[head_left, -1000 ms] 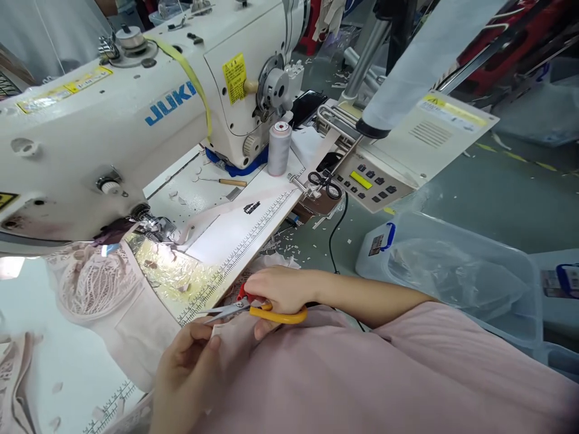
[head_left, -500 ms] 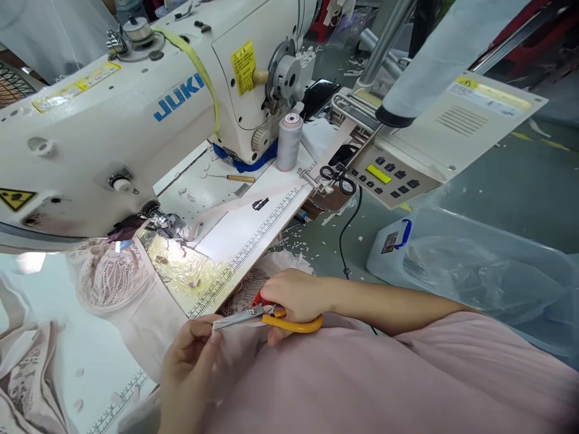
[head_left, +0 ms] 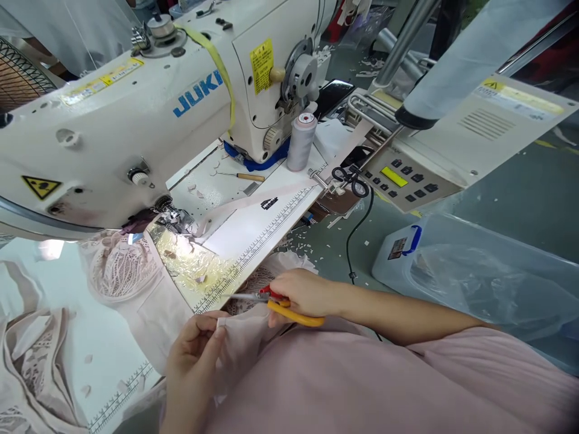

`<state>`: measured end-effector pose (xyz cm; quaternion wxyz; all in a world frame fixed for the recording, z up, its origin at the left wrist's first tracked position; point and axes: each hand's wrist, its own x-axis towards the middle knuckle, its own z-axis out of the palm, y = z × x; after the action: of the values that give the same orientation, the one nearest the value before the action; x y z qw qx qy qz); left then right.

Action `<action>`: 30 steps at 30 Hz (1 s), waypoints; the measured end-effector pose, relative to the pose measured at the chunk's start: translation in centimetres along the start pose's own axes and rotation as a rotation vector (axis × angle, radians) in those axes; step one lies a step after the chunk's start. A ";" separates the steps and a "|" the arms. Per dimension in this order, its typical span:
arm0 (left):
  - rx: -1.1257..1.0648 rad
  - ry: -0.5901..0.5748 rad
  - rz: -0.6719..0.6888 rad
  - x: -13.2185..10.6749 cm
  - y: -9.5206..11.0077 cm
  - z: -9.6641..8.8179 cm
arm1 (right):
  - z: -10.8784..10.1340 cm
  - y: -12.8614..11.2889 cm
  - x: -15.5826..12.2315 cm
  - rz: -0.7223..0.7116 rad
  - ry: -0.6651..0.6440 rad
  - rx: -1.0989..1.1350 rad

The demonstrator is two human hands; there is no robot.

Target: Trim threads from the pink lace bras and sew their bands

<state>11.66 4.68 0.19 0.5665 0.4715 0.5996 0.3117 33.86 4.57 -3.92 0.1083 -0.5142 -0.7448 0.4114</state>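
My right hand (head_left: 305, 293) is closed round yellow-handled scissors (head_left: 275, 301), whose blades point left over the table's front edge. My left hand (head_left: 194, 355) pinches the end of a pale pink fabric strip (head_left: 239, 337) between thumb and fingers, just below the blades. The strip runs back into the pink cloth on my lap. A pink lace garment (head_left: 120, 274) lies under the presser foot (head_left: 174, 217) of the white JUKI sewing machine (head_left: 149, 114), to the left of both hands.
A thread cone (head_left: 301, 141) stands beside the machine. Small black scissors (head_left: 350, 179) lie by the control panel (head_left: 407, 181). A ruler strip (head_left: 266, 235) edges the table. Clear plastic bins (head_left: 474, 271) sit on the floor to the right. More lace fabric (head_left: 31, 367) is piled at lower left.
The scissors have lifted slightly off the fabric strip and their blades look closed. The camera has shifted, so the machine sits further right in view. My left hand keeps its pinch.
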 end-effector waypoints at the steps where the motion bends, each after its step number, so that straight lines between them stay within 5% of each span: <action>1: -0.006 0.006 0.003 -0.1 0.0 0.1 | -0.1 0.2 0.0 0.002 0.075 0.027; 6: -0.046 0.019 0.009 -0.2 -0.1 0.3 | 0.3 0.0 -0.1 -0.151 0.334 0.323; 10: -0.043 -0.052 0.037 -0.1 -0.2 0.1 | 1.4 -1.4 0.3 -0.310 0.285 0.431; 15: 0.122 -0.031 0.178 -0.2 -0.7 -0.1 | 1.5 -2.6 0.3 -0.308 0.072 0.346; 20: 0.214 -0.008 0.287 -0.6 -2.1 -0.7 | 1.3 -3.0 1.0 -0.235 0.189 0.333; 25: 0.122 -0.017 0.316 -1.7 -2.6 -1.2 | 3.1 -3.7 1.7 -0.267 0.056 0.272; 30: 0.040 0.020 0.331 -2.8 -3.3 -1.7 | 3.9 -4.1 0.9 -0.269 0.160 0.258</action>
<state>9.10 1.21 -1.49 0.4921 0.5719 0.5252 0.3936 28.40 2.84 -3.65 0.2864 -0.4230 -0.7368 0.4430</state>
